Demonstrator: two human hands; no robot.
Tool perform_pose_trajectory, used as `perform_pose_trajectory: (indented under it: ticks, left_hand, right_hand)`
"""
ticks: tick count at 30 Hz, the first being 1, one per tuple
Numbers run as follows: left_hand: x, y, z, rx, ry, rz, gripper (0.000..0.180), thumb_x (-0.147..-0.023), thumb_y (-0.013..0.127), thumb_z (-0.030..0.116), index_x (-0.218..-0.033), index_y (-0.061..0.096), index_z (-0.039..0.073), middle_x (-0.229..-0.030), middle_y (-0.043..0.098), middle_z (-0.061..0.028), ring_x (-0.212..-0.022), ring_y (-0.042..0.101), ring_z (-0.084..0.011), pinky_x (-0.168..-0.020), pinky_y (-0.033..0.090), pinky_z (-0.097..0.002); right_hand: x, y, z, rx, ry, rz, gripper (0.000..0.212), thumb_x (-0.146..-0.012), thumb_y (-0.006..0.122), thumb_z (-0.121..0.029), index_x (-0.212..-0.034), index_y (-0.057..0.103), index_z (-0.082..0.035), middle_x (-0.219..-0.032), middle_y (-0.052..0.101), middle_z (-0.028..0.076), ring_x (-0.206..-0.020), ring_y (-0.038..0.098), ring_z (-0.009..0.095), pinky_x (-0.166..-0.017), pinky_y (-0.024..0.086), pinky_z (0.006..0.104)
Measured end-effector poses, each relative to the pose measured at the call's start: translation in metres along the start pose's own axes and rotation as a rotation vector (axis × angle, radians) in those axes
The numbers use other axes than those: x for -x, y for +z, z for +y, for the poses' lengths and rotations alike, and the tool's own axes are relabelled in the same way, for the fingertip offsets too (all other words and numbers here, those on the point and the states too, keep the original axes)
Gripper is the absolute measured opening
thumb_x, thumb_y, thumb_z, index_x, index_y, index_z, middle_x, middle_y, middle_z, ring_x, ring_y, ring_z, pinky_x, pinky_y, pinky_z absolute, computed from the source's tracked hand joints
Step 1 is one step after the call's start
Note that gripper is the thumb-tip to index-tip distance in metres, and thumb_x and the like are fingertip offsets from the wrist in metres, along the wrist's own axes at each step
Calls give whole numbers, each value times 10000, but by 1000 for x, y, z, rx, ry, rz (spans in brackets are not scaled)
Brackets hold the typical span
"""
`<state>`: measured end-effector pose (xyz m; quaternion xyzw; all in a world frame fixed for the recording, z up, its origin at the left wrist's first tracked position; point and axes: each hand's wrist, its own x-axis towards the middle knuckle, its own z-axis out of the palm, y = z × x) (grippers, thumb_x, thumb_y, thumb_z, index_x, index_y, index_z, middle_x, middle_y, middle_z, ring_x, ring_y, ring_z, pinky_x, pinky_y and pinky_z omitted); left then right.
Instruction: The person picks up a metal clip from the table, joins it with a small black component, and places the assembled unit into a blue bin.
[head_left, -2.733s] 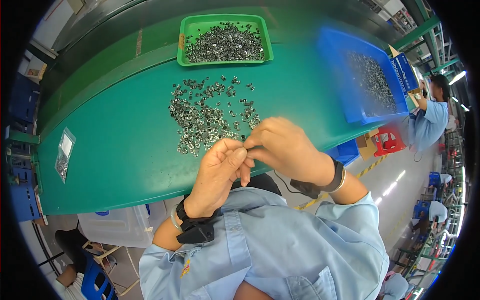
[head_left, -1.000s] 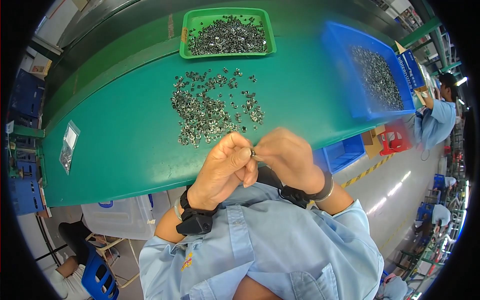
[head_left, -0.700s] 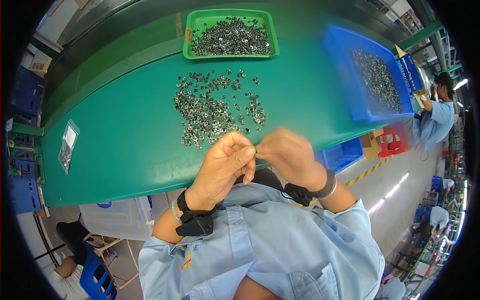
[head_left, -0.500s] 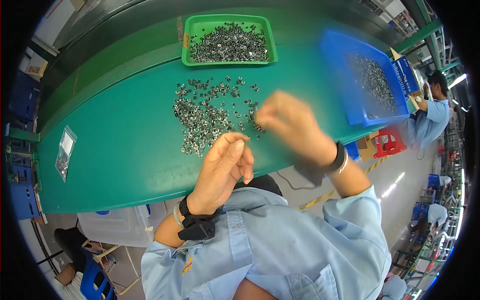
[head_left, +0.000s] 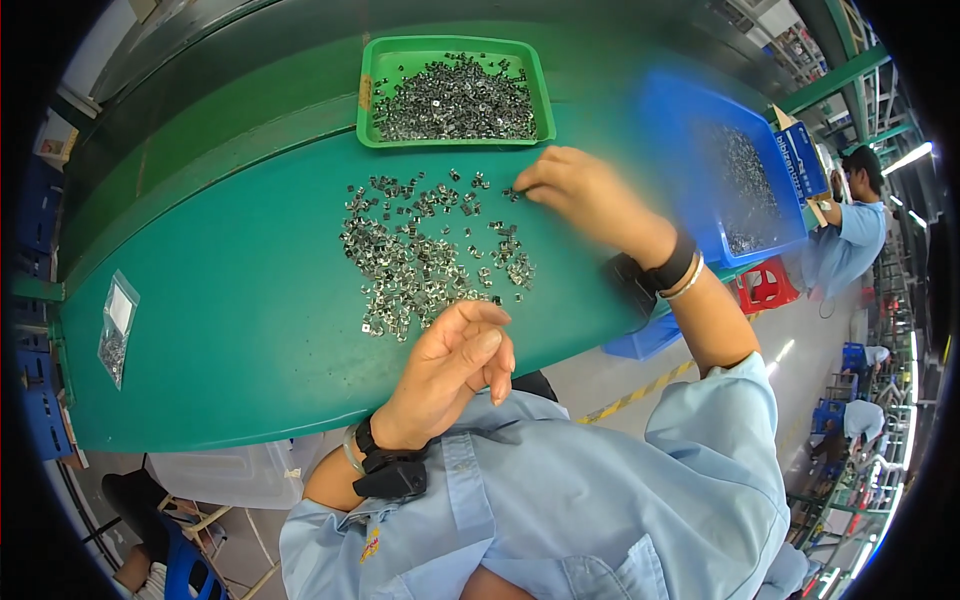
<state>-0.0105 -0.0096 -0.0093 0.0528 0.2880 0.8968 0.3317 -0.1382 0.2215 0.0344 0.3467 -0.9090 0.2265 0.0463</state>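
My left hand [head_left: 447, 366] is just in front of the near edge of a loose pile of small shiny metal parts [head_left: 405, 265]. Its thumb lies against the curled fingers, and whatever may be between them is hidden. Further out, my right hand [head_left: 590, 198] reaches over the green table, fingertips pinched together at a few stray parts [head_left: 511, 193] right of the pile. Too little shows to tell whether a part is in that pinch. Behind the pile stands a green tray [head_left: 547, 118] heaped with the same kind of parts.
A blue bin [head_left: 700, 215] with many small metal parts stands at the right. On the table's left lies a clear zip bag [head_left: 118, 325] of small pieces. Next to the bin is a blue box [head_left: 803, 160]. A person in light blue [head_left: 860, 235] sits beyond.
My right hand has moved away from me, from the pile's right side to the stray parts near the tray. My left hand keeps nearly the same pose. The whole view has shifted slightly.
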Motion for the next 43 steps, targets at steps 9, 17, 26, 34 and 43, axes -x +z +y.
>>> perform_pose_trajectory:
  ticks: [9,17,26,34,43]
  left_hand:
    - [0,3,-1,16,21,-15,197,-971,462,162,-1127,475,43,-809,572,-69,-621,548,-146,-570,461,-267]
    - [-6,17,-3,-147,99,149,213,-973,464,180,-1125,473,31,-821,573,-67,-624,546,-130,-566,457,-261]
    - [-4,22,-5,-142,84,146,216,-981,441,211,-1068,479,16,-801,569,-67,-601,540,-126,-531,447,-259]
    - [4,21,-7,-215,88,139,195,-981,453,226,-1009,501,40,-769,576,-45,-576,510,-97,-509,414,-232]
    - [-13,24,4,-49,74,269,176,-965,486,269,-929,497,97,-707,540,-10,-454,359,-41,-394,244,-188]
  right_hand:
    - [4,2,-6,63,19,-129,161,-810,624,-86,-966,619,-45,-908,604,90,-842,601,247,-748,485,331]
    - [43,5,-75,-460,155,108,171,-758,669,-28,-913,598,-26,-853,603,90,-760,609,224,-676,491,309]
    - [63,33,-100,-392,-36,313,239,-704,714,12,-907,597,-38,-827,605,75,-747,596,229,-637,485,317]
    - [70,30,-112,-335,-73,313,219,-714,702,17,-900,592,-22,-820,600,90,-730,592,248,-626,481,325]
    - [59,68,-114,-509,111,679,152,-811,644,-15,-938,583,-74,-892,596,78,-790,598,235,-682,488,342]
